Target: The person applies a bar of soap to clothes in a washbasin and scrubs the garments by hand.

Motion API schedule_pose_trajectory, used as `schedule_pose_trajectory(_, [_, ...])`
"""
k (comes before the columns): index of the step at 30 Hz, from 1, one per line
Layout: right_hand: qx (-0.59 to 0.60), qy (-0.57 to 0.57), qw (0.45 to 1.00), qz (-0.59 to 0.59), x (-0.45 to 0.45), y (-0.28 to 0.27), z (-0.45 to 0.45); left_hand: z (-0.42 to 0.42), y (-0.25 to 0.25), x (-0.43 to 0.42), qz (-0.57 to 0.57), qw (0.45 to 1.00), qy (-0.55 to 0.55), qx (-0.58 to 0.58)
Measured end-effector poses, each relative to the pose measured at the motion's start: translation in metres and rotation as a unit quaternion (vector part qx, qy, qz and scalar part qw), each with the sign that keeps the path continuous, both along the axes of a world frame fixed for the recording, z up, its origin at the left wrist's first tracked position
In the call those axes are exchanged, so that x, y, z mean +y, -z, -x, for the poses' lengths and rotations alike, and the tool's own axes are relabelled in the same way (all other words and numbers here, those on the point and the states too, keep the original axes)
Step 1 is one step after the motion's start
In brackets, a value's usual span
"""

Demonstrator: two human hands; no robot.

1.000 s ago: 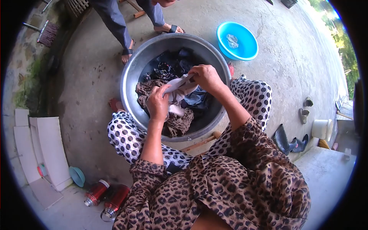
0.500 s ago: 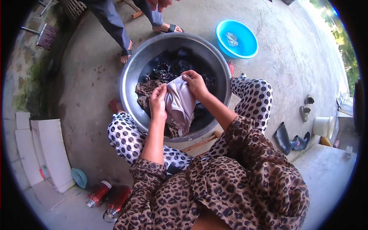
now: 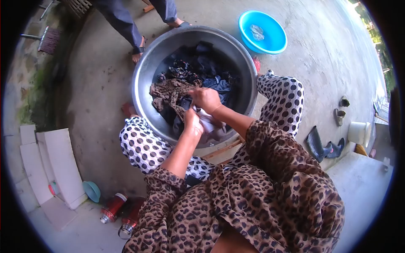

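Observation:
Over the wide metal basin (image 3: 141, 80), my left hand (image 3: 193, 121) is closed around a pale lilac-grey garment (image 3: 212, 126). My right hand (image 3: 206, 100) sits just above it, fingers curled in on the same bunched cloth, which partly hides between the two hands. The loose end of the garment hangs toward the near side of the basin. A brown patterned cloth (image 3: 166, 92) lies in the basin to the left of my hands. Dark clothes (image 3: 204, 63) and a blue-grey cloth (image 3: 218, 85) lie beyond and to the right.
A blue plastic basin (image 3: 276, 42) with a small pale item in it stands at the far right. Another person's legs (image 3: 120, 23) are at the far left of the metal basin. Red flasks (image 3: 113, 207), a teal bowl (image 3: 91, 191), boots (image 3: 333, 149) and a white bucket (image 3: 358, 134) stand around.
The pale garment was spread between my two hands; now it is gathered up. My hands have come together and lower, nearer to me. The other person's hand has left the view.

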State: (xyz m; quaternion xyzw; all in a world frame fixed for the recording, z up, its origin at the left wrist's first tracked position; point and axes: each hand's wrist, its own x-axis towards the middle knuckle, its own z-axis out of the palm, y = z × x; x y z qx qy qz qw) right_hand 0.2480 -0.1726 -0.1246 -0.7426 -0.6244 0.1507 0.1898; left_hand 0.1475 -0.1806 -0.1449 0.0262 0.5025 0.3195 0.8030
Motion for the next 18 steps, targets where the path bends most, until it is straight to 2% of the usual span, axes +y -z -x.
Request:
schedule_pose_trajectory(1, [0.017,-0.021,0.998,-0.05,-0.008,-0.011,0.008,0.004,0.013,0.0,-0.002,1.0,0.01,-0.004])
schedule_pose_trajectory(2, [0.009,-0.048,0.997,-0.063,-0.016,-0.022,0.022,0.014,0.029,0.003,-0.104,0.965,0.023,-0.24])
schedule_pose_trajectory(4, [0.009,-0.109,0.991,-0.076,-0.036,-0.035,0.057,0.056,0.071,0.02,-0.126,0.917,0.066,-0.372])
schedule_pose_trajectory(5, [0.089,-0.097,0.977,-0.169,-0.045,-0.045,0.065,0.06,0.061,0.023,-0.097,0.937,0.094,-0.323])
schedule_pose_trajectory(6, [0.107,-0.072,0.983,-0.13,-0.041,-0.041,0.062,0.064,0.049,0.026,-0.064,0.951,0.122,-0.276])
schedule_pose_trajectory(7, [0.125,-0.044,0.987,-0.089,-0.034,-0.033,0.054,0.05,0.015,0.017,-0.075,0.949,0.146,-0.269])
schedule_pose_trajectory(8, [0.077,-0.02,0.993,-0.085,-0.023,-0.014,0.04,0.032,0.018,0.014,-0.063,0.985,0.096,-0.125])
schedule_pose_trajectory(9, [0.146,0.046,0.985,-0.085,-0.017,-0.022,0.02,0.015,0.022,0.01,-0.048,0.998,0.044,0.022])
schedule_pose_trajectory(11, [0.077,0.154,0.985,-0.025,0.002,0.015,-0.004,0.004,0.01,-0.003,-0.065,0.99,0.107,0.061])
schedule_pose_trajectory(12, [0.063,0.119,0.99,-0.035,-0.005,0.01,-0.002,0.003,0.032,-0.004,-0.043,0.996,0.063,0.042])
schedule_pose_trajectory(13, [0.074,0.103,0.99,-0.067,-0.01,0.004,0.007,0.003,0.009,-0.005,-0.005,0.998,0.05,0.024])
schedule_pose_trajectory(14, [0.097,0.076,0.99,-0.07,-0.021,0.0,0.021,0.011,0.025,-0.009,-0.07,0.995,0.057,-0.045])
schedule_pose_trajectory(15, [0.12,0.048,0.989,-0.075,-0.029,-0.014,0.037,0.034,0.06,0.0,-0.074,0.986,0.053,-0.139])
schedule_pose_trajectory(16, [0.067,-0.049,0.989,-0.125,-0.037,0.002,0.052,0.057,0.095,0.009,-0.07,0.968,0.055,-0.233])
schedule_pose_trajectory(17, [0.06,-0.094,0.981,-0.16,-0.044,-0.037,0.066,0.079,0.129,0.017,-0.062,0.943,0.063,-0.32])
schedule_pose_trajectory(18, [0.068,-0.074,0.987,-0.124,-0.043,-0.05,0.07,0.077,0.135,0.018,-0.063,0.944,0.064,-0.318])
